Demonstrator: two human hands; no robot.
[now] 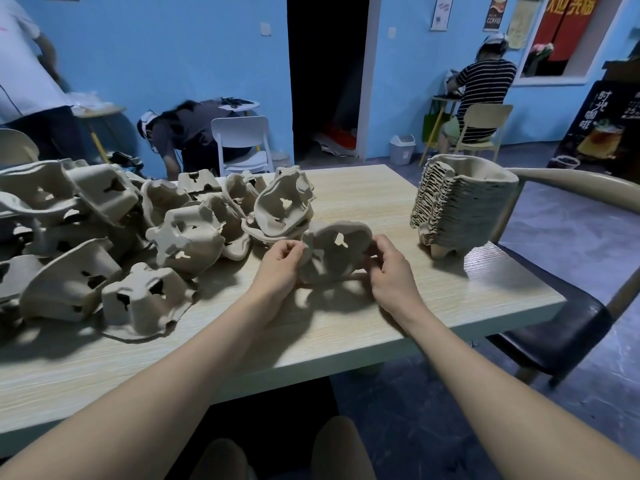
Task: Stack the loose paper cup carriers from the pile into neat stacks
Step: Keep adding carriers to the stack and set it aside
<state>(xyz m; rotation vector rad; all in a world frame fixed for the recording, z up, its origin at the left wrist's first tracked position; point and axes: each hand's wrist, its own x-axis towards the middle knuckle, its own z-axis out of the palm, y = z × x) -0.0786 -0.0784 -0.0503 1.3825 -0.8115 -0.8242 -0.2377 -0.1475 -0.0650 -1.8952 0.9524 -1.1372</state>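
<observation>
Both hands are on one paper cup carrier [332, 256] at the middle of the pale wood-grain bench [363, 202] — the left hand [280, 265] pinches its left rim between thumb and curled fingers, and the right hand [389, 268] grips the right rim, fingers curled round the edge. The carrier is tilted up on edge, its underside turned toward the camera, the slits in its cup wells showing light through; whether its lower edge touches the bench or hangs just above it is hard to tell. To the left sprawls the loose pile [104, 237] of carriers, tumbled at every angle, many upside down with their cut-outs showing, covering the left half of the bench right out to its left edge. Just behind the held carrier sits a small nested group [282, 209] leaning on its side. Over on the right, well apart from the hands, stands the finished stack [460, 206] — many carriers nested tightly, rims lined up, close to the bench's right edge. Beside that edge there's a chair with a dark seat [554, 327]. In the background, a white chair [242, 143], a small bin [401, 148] by the blue wall, and other people busy at their own tables.
</observation>
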